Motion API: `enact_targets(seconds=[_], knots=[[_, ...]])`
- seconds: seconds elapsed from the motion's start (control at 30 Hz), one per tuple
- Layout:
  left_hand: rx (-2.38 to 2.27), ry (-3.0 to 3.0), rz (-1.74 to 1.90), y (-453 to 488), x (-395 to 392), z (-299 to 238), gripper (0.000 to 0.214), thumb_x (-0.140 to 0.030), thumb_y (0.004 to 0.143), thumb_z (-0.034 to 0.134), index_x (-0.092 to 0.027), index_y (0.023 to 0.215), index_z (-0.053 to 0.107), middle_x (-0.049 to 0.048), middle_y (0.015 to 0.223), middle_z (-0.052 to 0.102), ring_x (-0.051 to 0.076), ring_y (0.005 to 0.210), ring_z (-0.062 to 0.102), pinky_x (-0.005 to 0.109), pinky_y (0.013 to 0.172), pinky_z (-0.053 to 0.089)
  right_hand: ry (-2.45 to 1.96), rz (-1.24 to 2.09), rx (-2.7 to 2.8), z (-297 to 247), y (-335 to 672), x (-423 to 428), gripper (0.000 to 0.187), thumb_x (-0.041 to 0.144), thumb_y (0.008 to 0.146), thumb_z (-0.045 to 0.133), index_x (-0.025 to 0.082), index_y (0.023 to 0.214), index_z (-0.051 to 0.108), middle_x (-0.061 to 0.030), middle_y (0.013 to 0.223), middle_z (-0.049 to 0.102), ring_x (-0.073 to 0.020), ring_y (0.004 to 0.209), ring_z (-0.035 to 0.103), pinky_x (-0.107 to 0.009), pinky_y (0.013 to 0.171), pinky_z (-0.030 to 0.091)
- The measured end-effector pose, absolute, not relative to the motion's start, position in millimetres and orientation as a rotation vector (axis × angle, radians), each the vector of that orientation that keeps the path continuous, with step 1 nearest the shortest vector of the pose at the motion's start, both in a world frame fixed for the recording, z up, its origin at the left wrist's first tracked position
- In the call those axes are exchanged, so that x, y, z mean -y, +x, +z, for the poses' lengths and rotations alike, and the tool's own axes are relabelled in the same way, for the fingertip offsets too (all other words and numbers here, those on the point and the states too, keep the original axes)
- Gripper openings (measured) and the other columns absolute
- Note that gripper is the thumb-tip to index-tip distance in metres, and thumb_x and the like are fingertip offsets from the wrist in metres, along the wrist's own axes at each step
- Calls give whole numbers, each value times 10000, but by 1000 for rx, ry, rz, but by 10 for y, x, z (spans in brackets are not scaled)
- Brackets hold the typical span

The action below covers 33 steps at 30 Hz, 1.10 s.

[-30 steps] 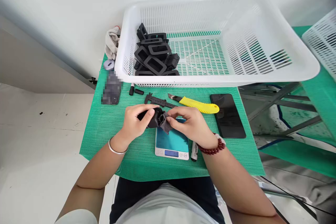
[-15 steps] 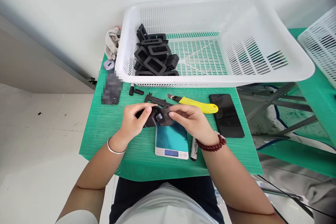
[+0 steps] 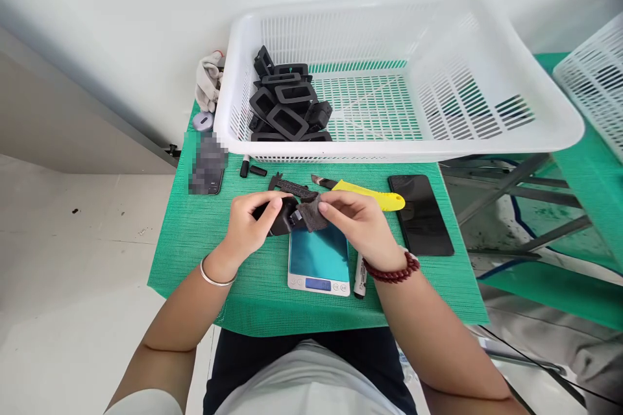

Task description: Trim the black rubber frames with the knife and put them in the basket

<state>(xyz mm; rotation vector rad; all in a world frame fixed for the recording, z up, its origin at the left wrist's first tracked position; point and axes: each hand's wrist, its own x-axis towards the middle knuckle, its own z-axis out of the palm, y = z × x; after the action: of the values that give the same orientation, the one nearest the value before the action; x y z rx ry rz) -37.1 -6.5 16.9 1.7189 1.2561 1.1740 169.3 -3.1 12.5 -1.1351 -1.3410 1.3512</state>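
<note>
My left hand (image 3: 250, 220) is closed on a black plastic part (image 3: 281, 223), thumb on top. Between finger and thumb, my right hand (image 3: 357, 217) pinches a dark grey piece of sandpaper or abrasive cloth (image 3: 314, 215), bent and held against or just beside the part's right end; I cannot tell if they touch. Both hands are above a small digital scale (image 3: 318, 262) with a blue-green plate. Just behind them lie a dark caliper (image 3: 287, 185) and a yellow utility knife (image 3: 372, 196), blade showing, partly covered by my right hand.
A white plastic basket (image 3: 389, 149) at the back holds several black frame-shaped parts (image 3: 287, 120). On the green mesh cloth (image 3: 195, 259) are a black phone (image 3: 422, 215) at right, a marker (image 3: 360, 277), a black cap (image 3: 257, 170) and a round lilac case (image 3: 202, 120). Gloves (image 3: 208, 81) lie at left.
The grey piece in my right hand has bent and lifted slightly to the right, showing more of the black part's end. My left hand has hardly moved.
</note>
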Motion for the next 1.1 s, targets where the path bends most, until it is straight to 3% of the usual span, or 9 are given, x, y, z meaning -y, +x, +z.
enact_targets(seconds=[0.2,0.33,0.43,0.53,0.63,0.77,0.93,1.1], knots=[[-1188,1808,1117,-371,76,157,309,-390,925,486,-191,940,722,62,888,747,181,820,691,289,704,506,-1082,1571,1436,179,1663,64,192,374,773,701,199,851,686,-13,746,689,-136,626,627,-283,611,545],[-1112,1761,1056,-410,93,99,346,-475,925,432,-188,1061,569,58,851,667,165,737,639,282,611,465,-1082,1597,1499,219,1664,67,172,348,788,677,180,818,665,-1,685,643,-114,566,579,-268,571,513],[-1030,1718,943,-438,99,91,410,-464,834,592,-211,1099,408,54,949,583,175,828,611,286,656,478,-1090,1575,1472,208,1692,48,182,361,791,665,182,823,663,6,667,626,-104,540,546,-266,552,500],[-983,1752,840,-444,93,133,523,-360,752,709,-228,1117,359,74,1067,530,198,962,589,316,754,501,-1147,1478,1442,169,1735,14,193,371,777,673,187,833,678,-8,694,640,-120,587,561,-272,560,502],[-971,1630,834,-437,76,179,608,-290,696,769,-249,1141,357,64,1047,571,188,925,620,297,736,514,-1148,1430,1424,133,1764,-14,180,369,775,677,200,834,685,-12,720,651,-128,616,575,-273,563,505],[-979,1299,971,-437,22,168,716,-282,569,857,-260,1110,389,6,854,646,162,730,656,239,579,505,-1092,1501,1395,119,1756,-17,192,395,787,676,208,831,673,2,681,645,-120,568,569,-279,548,515],[-1032,1066,1207,-434,-45,101,595,-338,515,878,-224,954,492,-27,752,630,112,630,610,205,539,492,-1059,1541,1399,117,1714,0,218,428,786,684,211,814,683,-10,721,682,-144,647,631,-305,639,557],[-1022,1001,1277,-408,-27,100,444,-376,528,867,-187,806,577,-13,786,646,110,697,604,217,627,506,-1176,1285,1346,126,1737,-21,195,420,780,691,234,836,702,-14,826,702,-158,763,640,-314,713,547]])
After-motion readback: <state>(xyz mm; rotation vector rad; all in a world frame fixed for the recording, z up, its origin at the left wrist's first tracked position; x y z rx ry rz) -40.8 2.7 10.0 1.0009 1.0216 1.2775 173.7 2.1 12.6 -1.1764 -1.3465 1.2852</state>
